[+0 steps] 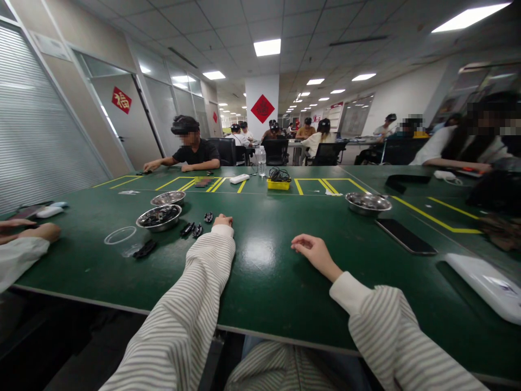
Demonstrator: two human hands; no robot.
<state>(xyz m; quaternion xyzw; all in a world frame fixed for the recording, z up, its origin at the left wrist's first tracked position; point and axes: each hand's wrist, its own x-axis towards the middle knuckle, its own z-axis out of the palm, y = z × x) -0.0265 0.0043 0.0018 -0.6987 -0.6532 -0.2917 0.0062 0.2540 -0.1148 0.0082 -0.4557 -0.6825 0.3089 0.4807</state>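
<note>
My left hand (223,220) reaches forward over the green table (260,293), just right of several small black parts (197,230). Its fingers are mostly hidden behind the back of the hand and the cuff, so what they hold, if anything, does not show. My right hand (312,250) rests on the tabletop at the middle right. Its fingers are loosely bent and point left, with nothing seen in them. A metal bowl (159,222) of black parts stands left of my left hand, with a second metal bowl (168,197) behind it.
A clear plastic cup (134,247) and a black piece (145,248) lie at the left. To the right are another metal bowl (368,208), a phone (405,237) and a white device (484,285). A yellow box (279,185) and a bottle (262,162) stand farther back. Other people sit around.
</note>
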